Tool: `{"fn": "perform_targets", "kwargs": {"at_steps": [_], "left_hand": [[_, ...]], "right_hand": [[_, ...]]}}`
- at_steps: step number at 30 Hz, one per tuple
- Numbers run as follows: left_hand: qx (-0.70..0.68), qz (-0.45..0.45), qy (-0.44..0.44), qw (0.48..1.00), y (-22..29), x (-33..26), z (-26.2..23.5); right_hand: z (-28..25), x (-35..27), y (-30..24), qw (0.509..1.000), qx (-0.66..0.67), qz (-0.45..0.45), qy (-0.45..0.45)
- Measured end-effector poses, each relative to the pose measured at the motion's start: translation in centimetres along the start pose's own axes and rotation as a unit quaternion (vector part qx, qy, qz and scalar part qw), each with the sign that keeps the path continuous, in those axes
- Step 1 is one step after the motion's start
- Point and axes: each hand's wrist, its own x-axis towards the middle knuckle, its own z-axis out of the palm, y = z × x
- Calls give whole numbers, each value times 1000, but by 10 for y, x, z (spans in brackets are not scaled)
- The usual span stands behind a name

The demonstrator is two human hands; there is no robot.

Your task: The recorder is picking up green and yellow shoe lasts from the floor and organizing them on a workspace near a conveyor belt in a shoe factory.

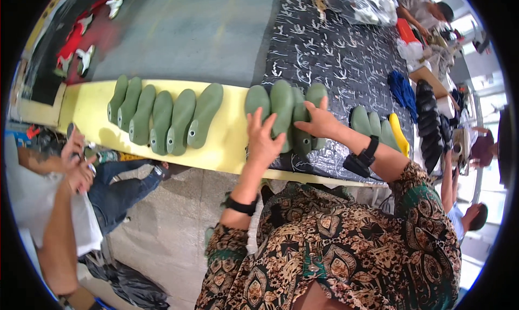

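Observation:
Green shoe lasts lie in two groups on a table with a pale yellow strip [232, 115] along its near side. My left hand [264, 142] has its fingers spread over the lower part of a left-hand green last [258, 98] and beside a longer green last [281, 102]. My right hand [321, 121] reaches in from the right, thumb and fingers apart, across a narrow green last [299, 111] and the right-hand green last [316, 92]. Both hands touch the lasts, and neither visibly wraps round one. The hands partly hide the heel ends.
A row of several green lasts [181, 115] lies to the left. More lasts [374, 121] and a yellow piece [399, 132] lie right of my right arm. Black patterned plastic sheeting [324, 50] covers the table's right side. Another person's hands [78, 161] are near the left edge.

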Motion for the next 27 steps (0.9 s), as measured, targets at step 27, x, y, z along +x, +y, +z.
{"fn": "perform_targets", "kwargs": {"at_steps": [27], "left_hand": [[271,14,135,953,57,-60,-11]], "right_hand": [[-40,-104,157,942,119,-230,212]]}}
